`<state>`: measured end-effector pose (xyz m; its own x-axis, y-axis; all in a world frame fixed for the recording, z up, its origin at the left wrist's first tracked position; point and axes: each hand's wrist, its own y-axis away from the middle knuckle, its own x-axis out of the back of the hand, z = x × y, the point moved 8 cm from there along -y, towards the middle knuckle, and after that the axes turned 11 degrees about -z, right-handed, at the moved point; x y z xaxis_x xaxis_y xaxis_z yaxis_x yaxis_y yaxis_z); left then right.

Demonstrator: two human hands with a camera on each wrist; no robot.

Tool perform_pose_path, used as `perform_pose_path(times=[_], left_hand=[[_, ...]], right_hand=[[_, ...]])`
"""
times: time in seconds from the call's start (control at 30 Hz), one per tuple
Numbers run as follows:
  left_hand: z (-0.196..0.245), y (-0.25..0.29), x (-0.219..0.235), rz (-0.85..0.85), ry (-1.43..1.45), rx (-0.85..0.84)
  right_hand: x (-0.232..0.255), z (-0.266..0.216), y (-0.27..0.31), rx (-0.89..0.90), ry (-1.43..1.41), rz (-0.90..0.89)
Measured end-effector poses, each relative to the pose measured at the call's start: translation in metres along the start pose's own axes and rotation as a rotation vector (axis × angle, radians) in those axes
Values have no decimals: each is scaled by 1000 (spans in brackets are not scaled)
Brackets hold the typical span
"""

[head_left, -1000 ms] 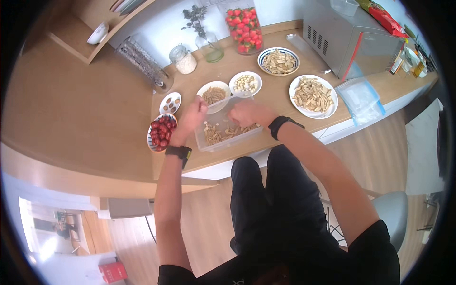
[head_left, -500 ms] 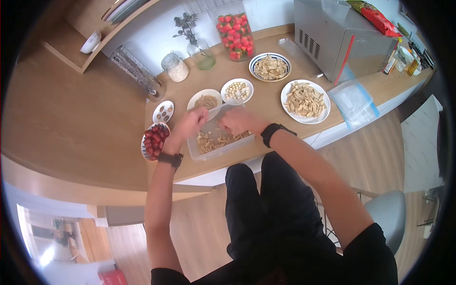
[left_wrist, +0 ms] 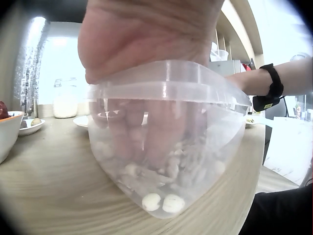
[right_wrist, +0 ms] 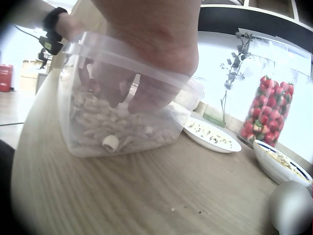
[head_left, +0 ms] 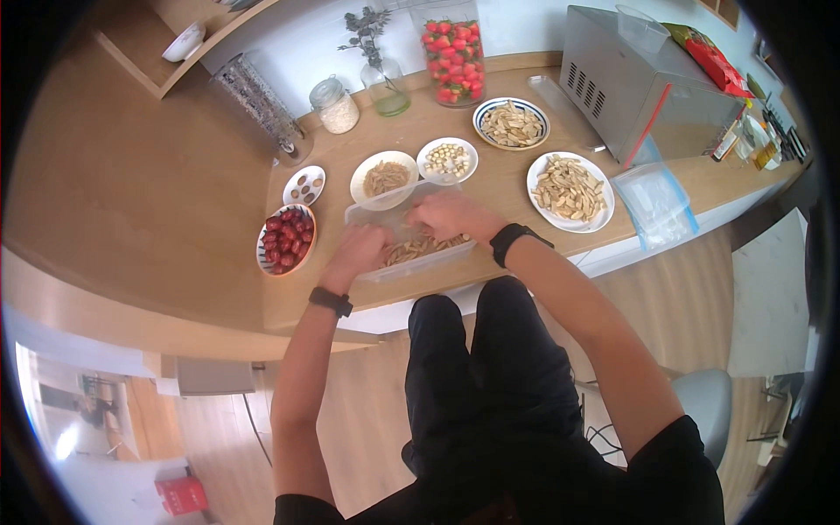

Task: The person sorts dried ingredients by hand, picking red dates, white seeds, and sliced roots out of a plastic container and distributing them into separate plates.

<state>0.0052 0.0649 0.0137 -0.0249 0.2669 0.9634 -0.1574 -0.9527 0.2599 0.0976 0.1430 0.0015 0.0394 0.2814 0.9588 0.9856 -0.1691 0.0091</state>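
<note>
A clear plastic box (head_left: 420,268) stands near the counter's front edge, with pale dried strips (head_left: 407,252) and a few cream round seeds (left_wrist: 173,203) inside. My left hand (head_left: 363,248) reaches into its left end; through the wall in the left wrist view, its fingers (left_wrist: 164,129) point down among the pieces. My right hand (head_left: 448,213) comes over the far right side. In the right wrist view its fingers (right_wrist: 151,93) point down over the strips, with a gap between them. The box wall blurs both sets of fingertips.
Behind the box are a bowl of thin strips (head_left: 385,157) and a bowl of pale seeds (head_left: 429,167). A bowl of red dates (head_left: 263,251) stands left. A plate of slices (head_left: 535,206) and a zip bag (head_left: 652,210) lie right, before a microwave (head_left: 604,87).
My left hand has come down from above the box's far left corner into its left end, nearer me. My right hand stays over the box. The view has shifted slightly.
</note>
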Motion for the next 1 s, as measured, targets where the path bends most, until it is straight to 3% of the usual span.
perform_pose_path(times=[0.03, 0.13, 0.2, 0.33, 0.53, 0.73, 0.8, 1.0], left_hand=[[3, 0, 2, -63, 24, 40], [1, -3, -3, 7, 77, 28], [-2, -4, -6, 48, 95, 19], [-1, 2, -2, 93, 95, 10], [-1, 2, -3, 139, 143, -11], [-6, -6, -15, 14, 62, 5], [-5, -1, -13, 64, 74, 9], [3, 3, -4, 131, 98, -80]], right_hand=[[-1, 0, 0, 5, 4, -5], [0, -5, 2, 17, 24, -49], [0, -14, 3, 151, 50, 2], [-8, -19, 1, 280, 126, -68], [-7, -16, 0, 183, 51, -209], [-6, -12, -1, 108, 69, -183], [4, -10, 1, 12, -126, -151], [22, -4, 1, -36, -342, -34]])
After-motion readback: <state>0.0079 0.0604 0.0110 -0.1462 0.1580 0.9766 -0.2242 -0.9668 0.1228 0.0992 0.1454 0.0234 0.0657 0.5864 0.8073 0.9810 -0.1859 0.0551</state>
